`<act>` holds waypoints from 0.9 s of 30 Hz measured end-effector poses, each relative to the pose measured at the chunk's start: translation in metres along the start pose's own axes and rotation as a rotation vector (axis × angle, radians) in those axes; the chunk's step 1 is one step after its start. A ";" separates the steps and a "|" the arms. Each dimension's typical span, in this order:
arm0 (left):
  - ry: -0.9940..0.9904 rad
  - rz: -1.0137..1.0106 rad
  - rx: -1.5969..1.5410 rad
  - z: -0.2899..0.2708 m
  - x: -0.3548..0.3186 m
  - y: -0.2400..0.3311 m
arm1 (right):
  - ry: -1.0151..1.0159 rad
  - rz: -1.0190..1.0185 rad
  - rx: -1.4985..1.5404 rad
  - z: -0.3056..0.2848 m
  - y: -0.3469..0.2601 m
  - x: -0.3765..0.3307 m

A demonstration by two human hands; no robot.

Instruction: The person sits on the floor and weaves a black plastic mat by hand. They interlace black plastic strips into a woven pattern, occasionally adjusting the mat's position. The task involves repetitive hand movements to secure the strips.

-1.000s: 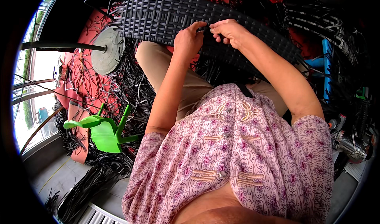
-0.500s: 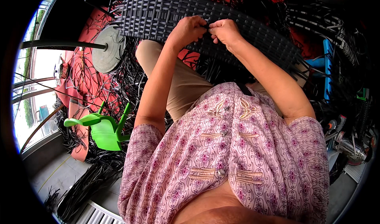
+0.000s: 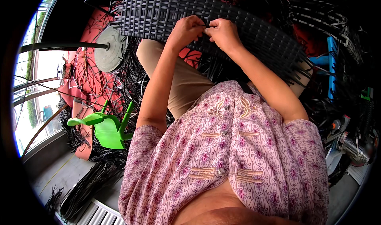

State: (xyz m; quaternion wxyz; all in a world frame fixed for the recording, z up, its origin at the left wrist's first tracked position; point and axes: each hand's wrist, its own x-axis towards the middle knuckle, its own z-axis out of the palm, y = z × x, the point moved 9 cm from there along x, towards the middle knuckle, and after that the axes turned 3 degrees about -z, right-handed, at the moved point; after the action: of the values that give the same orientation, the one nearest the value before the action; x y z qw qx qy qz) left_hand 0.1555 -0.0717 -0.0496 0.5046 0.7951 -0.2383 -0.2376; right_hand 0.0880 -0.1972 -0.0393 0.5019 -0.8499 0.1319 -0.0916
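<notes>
A long panel of dark woven plastic wicker (image 3: 254, 26) lies across my lap, bowed by the lens. Over its middle my left hand (image 3: 188, 31) pinches with thumb and fingers. Close beside it, almost fingertip to fingertip, my right hand (image 3: 223, 33) is closed in a pinch too. A thin dark strip seems to run between the two sets of fingertips; it is hard to part from the dark weave behind. Loose strip ends stick out at the panel's right end, near my knee.
Tangled black strips (image 3: 133, 76) cover much of the red floor covering (image 3: 93, 58). To the left stand a small green plastic chair (image 3: 109, 133) and a round grey base (image 3: 111, 50) with a pole. A blue frame (image 3: 331, 68) and a metal flask (image 3: 354, 149) are at the right.
My right hand has shifted slightly left and turned, its fingertips now closer to the left hand's. The left hand has barely moved. The panel stays across my lap.
</notes>
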 end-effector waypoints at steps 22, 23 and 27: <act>0.335 0.061 -0.306 -0.098 -0.038 -0.013 | 0.195 -0.498 -0.072 -0.020 -0.028 -0.045; 0.348 0.066 -0.300 -0.100 -0.040 -0.011 | 0.194 -0.496 -0.064 -0.019 -0.031 -0.044; 0.389 0.100 -0.386 -0.098 -0.049 -0.002 | 0.182 -0.534 -0.037 -0.014 -0.050 -0.039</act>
State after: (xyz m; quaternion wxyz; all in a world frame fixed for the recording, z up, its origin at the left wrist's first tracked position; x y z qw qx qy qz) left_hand 0.1785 0.0271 -0.0078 0.6940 0.7022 -0.1261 -0.0963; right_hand 0.0533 -0.1734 0.0108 0.4306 -0.8518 -0.0503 -0.2942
